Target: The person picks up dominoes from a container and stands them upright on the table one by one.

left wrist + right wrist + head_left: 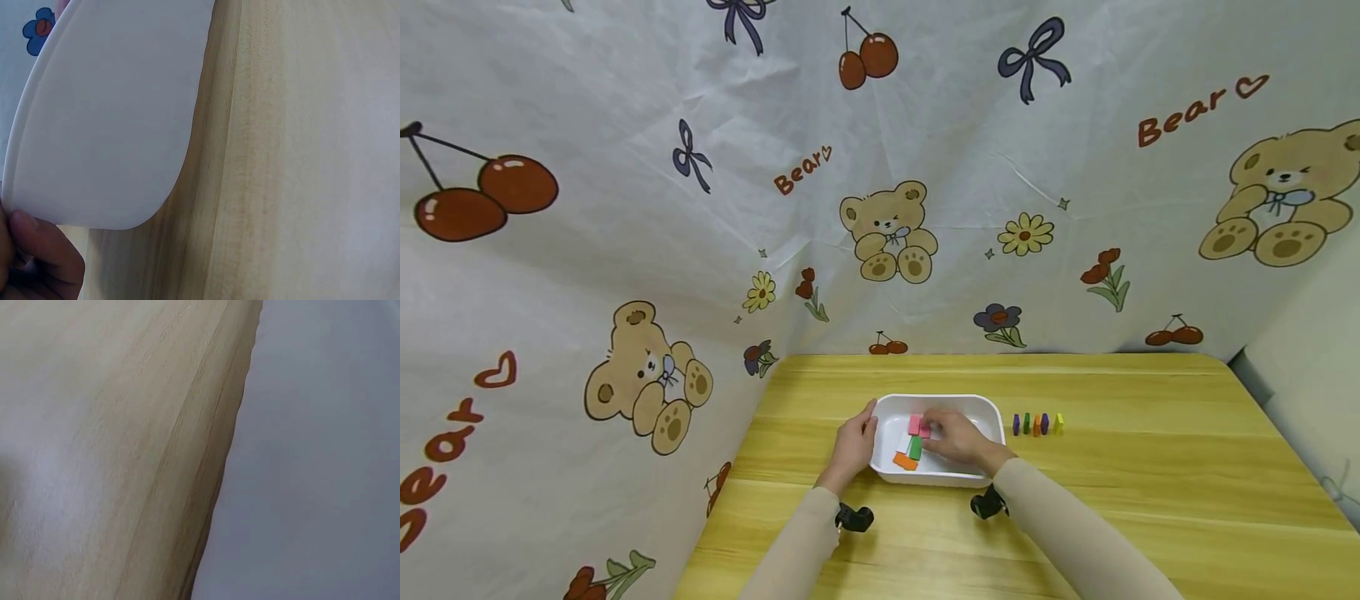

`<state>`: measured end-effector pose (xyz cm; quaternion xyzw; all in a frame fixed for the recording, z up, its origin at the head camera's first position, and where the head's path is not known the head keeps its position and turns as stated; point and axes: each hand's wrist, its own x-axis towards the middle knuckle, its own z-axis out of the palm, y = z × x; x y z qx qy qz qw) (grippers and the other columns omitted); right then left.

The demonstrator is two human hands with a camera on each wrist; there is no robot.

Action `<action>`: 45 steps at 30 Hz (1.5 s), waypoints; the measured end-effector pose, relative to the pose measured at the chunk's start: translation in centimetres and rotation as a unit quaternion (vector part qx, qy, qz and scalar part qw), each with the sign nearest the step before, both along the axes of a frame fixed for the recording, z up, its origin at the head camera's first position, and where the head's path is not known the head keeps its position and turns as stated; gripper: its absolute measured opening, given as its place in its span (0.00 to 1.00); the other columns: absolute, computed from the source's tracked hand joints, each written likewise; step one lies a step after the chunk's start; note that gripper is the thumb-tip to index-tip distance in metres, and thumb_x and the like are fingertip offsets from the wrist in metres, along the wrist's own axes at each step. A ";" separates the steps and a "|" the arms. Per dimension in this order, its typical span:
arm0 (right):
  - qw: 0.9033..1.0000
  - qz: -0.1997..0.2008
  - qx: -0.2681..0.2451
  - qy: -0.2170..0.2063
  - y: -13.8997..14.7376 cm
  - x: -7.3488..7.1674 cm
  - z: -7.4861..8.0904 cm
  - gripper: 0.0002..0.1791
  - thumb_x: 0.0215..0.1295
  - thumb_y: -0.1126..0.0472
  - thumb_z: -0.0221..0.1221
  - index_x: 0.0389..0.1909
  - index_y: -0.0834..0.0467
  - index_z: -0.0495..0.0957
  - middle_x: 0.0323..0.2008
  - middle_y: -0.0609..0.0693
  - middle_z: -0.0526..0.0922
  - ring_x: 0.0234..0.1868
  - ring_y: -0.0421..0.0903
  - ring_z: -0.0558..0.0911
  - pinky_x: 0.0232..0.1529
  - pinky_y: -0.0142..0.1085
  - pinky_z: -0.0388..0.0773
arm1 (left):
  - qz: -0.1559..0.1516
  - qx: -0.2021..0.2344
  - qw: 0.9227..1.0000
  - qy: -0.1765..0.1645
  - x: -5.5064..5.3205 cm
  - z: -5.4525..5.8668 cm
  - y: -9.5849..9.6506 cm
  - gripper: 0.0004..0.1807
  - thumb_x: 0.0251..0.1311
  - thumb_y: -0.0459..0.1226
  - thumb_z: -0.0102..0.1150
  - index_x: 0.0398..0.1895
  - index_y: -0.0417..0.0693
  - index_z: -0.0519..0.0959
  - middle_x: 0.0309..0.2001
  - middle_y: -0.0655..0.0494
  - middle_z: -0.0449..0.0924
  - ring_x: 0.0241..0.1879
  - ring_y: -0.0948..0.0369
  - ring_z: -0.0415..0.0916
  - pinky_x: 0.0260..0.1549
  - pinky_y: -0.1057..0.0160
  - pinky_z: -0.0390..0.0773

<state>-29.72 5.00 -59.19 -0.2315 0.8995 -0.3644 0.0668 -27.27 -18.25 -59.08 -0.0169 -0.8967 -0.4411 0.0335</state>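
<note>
A white plastic tray (925,479) sits on the wooden table. My left hand (853,442) grips its left end; in the left wrist view the thumb (47,250) presses at the corner of the tray's outer wall (112,125). Reaching over the front right, my right hand (958,437) is inside the tray, fingers bent beside the pink pieces (914,425). I cannot tell whether it pinches one. A green piece (915,448), a white piece (904,444) and orange pieces (905,461) lie nearby on the tray floor. The right wrist view shows only tray wall (312,456) and table.
Right of the tray, several small coloured blocks stand in a row, with a purple one (1017,425) nearest it and a yellow one (1059,423) at the far end. The wooden table (1150,467) meets a bear-printed cloth (955,167) at the back and left.
</note>
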 end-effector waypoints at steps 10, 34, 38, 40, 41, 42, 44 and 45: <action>1.000 -0.010 0.012 0.009 -0.1 0.3 0.2 0.16 0.61 0.64 0.71 0.49 0.62 0.83 0.46 0.55 0.84 0.47 0.49 0.78 0.59 0.51 0.76 | -0.002 -0.006 1.000 0.004 -0.1 -0.3 -0.1 0.25 0.81 0.39 0.47 0.77 0.46 0.67 0.70 0.40 0.73 0.70 0.45 0.72 0.63 0.45 0.78; 0.999 -0.037 0.008 0.013 0.2 0.2 -0.4 0.14 0.55 0.75 0.66 0.43 0.63 0.84 0.42 0.53 0.83 0.44 0.48 0.79 0.54 0.48 0.80 | 0.005 -0.006 1.000 -0.003 -0.1 0.0 0.0 0.25 0.81 0.39 0.47 0.77 0.47 0.67 0.71 0.42 0.74 0.68 0.48 0.74 0.60 0.48 0.80; 0.998 -0.064 0.017 -0.022 0.1 0.0 -0.4 0.15 0.56 0.73 0.66 0.46 0.64 0.84 0.39 0.51 0.83 0.41 0.45 0.77 0.52 0.45 0.80 | 0.004 -0.007 1.000 -0.001 0.0 -0.1 0.0 0.25 0.80 0.38 0.47 0.77 0.48 0.68 0.70 0.41 0.74 0.68 0.47 0.74 0.60 0.48 0.80; 0.996 -0.076 0.024 -0.039 0.1 -0.1 -0.5 0.16 0.57 0.71 0.67 0.47 0.64 0.83 0.38 0.50 0.83 0.40 0.45 0.76 0.51 0.44 0.80 | 0.003 -0.009 1.000 0.005 0.0 -0.1 0.0 0.25 0.80 0.37 0.48 0.77 0.48 0.68 0.69 0.40 0.75 0.67 0.46 0.75 0.60 0.47 0.81; 0.995 -0.080 0.029 -0.044 0.1 -0.2 -0.5 0.16 0.57 0.71 0.67 0.47 0.64 0.83 0.38 0.50 0.82 0.40 0.45 0.76 0.51 0.44 0.80 | 0.002 -0.010 1.000 0.008 0.0 -0.1 0.0 0.25 0.80 0.37 0.48 0.76 0.47 0.69 0.69 0.40 0.75 0.67 0.46 0.75 0.59 0.47 0.81; 0.995 -0.081 0.032 -0.047 0.1 -0.2 -0.6 0.16 0.57 0.70 0.67 0.47 0.64 0.83 0.38 0.50 0.82 0.40 0.45 0.76 0.51 0.44 0.80 | 0.001 -0.010 1.000 0.011 0.0 0.0 0.0 0.24 0.80 0.37 0.48 0.76 0.47 0.69 0.68 0.39 0.76 0.66 0.46 0.75 0.59 0.47 0.81; 0.995 -0.081 0.036 -0.049 0.1 -0.3 -0.6 0.15 0.57 0.69 0.67 0.47 0.64 0.84 0.38 0.50 0.82 0.40 0.45 0.76 0.51 0.44 0.80 | 0.001 -0.011 1.000 0.015 0.0 -0.1 0.0 0.24 0.80 0.37 0.48 0.76 0.46 0.69 0.68 0.39 0.76 0.65 0.46 0.76 0.58 0.47 0.82; 0.995 -0.081 0.036 -0.049 0.1 -0.3 -0.6 0.14 0.57 0.69 0.67 0.46 0.64 0.84 0.38 0.50 0.82 0.40 0.45 0.76 0.50 0.44 0.80 | 0.001 -0.010 1.000 0.015 0.0 -0.1 0.0 0.24 0.79 0.37 0.48 0.76 0.46 0.70 0.68 0.39 0.76 0.65 0.46 0.76 0.57 0.47 0.82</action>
